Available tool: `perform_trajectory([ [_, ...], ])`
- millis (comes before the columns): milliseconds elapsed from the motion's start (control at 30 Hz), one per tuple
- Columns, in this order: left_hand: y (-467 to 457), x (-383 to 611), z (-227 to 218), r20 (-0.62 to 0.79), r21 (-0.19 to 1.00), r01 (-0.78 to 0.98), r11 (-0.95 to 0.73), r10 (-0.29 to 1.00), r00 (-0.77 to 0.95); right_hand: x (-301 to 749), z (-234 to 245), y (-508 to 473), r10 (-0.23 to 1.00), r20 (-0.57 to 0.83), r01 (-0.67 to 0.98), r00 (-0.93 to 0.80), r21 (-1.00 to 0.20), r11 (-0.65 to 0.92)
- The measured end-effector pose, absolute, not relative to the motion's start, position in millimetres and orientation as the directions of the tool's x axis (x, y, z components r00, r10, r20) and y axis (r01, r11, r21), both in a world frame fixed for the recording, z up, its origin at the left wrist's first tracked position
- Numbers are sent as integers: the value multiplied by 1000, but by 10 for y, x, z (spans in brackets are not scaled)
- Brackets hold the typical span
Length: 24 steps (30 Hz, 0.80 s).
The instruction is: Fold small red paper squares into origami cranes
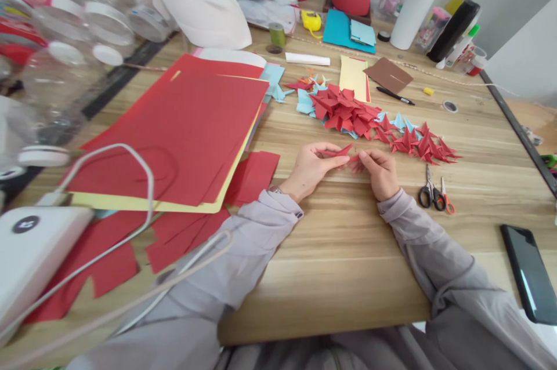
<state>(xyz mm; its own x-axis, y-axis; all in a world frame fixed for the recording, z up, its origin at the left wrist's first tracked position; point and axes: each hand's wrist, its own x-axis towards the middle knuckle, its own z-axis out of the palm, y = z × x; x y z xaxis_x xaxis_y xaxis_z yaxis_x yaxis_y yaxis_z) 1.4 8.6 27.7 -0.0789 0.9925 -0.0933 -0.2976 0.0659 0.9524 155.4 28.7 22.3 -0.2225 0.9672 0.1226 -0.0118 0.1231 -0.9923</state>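
Note:
Between my two hands is a small folded piece of red paper with pointed ends, like a partly shaped paper crane. My left hand pinches its left part, one tip sticking up past the thumb. At the right end, the thumb and fingertips of my right hand close on another point of the same paper. Just beyond my hands lies a heap of red folded paper cranes, with light blue cranes among them. My fingers partly hide the folded paper.
Large red sheets lie left, with cut red pieces beside them. Scissors and a phone rest at right. A white power bank with a cable sits near left. Plastic bottles crowd the far left.

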Motion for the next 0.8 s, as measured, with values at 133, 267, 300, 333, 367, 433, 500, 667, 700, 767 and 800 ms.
perform_trajectory([
  [133,88,19,285,-104,947,-316,66,989,-104,1582,171,328,984,160,16,-73,-987,162],
  [267,100,10,259,-90,955,-291,57,991,-103,1596,154,342,979,198,-22,-49,-980,198],
  [300,105,9,251,-88,957,-284,53,990,-113,1593,160,336,976,214,-39,-48,-976,212],
  [333,109,9,242,-87,959,-280,49,988,-125,1588,170,328,972,229,-54,-45,-973,226],
  [367,114,10,234,-87,959,-280,45,987,-137,1581,182,319,969,242,-65,-42,-969,239],
  [433,122,14,220,-87,953,-300,38,985,-150,1569,205,301,964,263,-66,-43,-963,260],
  [500,128,18,210,-86,944,-327,32,985,-150,1561,216,286,960,275,-39,-59,-961,273],
  [667,119,26,222,-86,939,-343,23,982,-169,1563,190,267,952,289,68,-102,-953,296],
  [700,115,27,228,-87,937,-348,23,982,-170,1565,181,266,949,296,75,-113,-949,305],
  [767,109,30,238,-89,934,-357,23,982,-168,1567,166,267,941,310,86,-133,-943,322],
  [800,108,32,240,-91,932,-362,24,982,-168,1567,160,268,939,315,94,-140,-940,329],
])
